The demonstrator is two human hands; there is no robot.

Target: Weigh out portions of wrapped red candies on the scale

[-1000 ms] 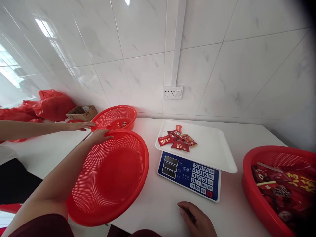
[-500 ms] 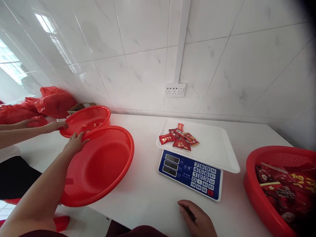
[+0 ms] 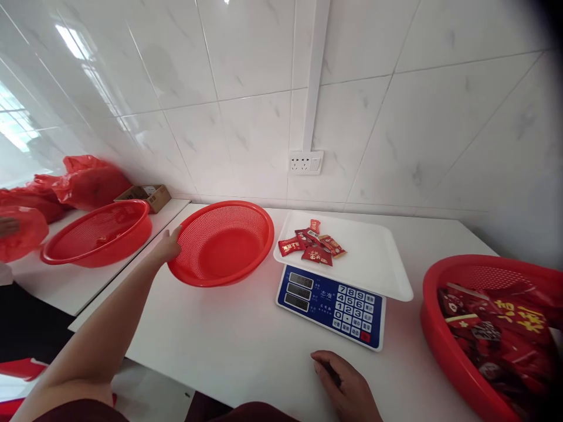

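My left hand (image 3: 169, 243) is closed on the left rim of a red plastic basket (image 3: 211, 282), which stands on the white table with nothing in it. The table's front part bears my right hand (image 3: 343, 381), its fingers curled and nothing visible in them. Just beyond that hand is a blue digital scale (image 3: 328, 305) with a keypad. On its white tray (image 3: 373, 258) lie several small red snack packets (image 3: 310, 241), bunched toward the left.
At the right edge, another red basket (image 3: 440, 334) holds many red packets. Farther left are a red basket (image 3: 101, 252), a cardboard box (image 3: 159, 199), red plastic bags (image 3: 94, 181) and a person's hand (image 3: 9, 225) at a bag. A tiled wall with a socket (image 3: 307, 163) stands behind.
My left hand has pushed the basket right and back, toward the scale. The other person's basket has moved left, away from mine, and their hand has left it. My right hand stays put.
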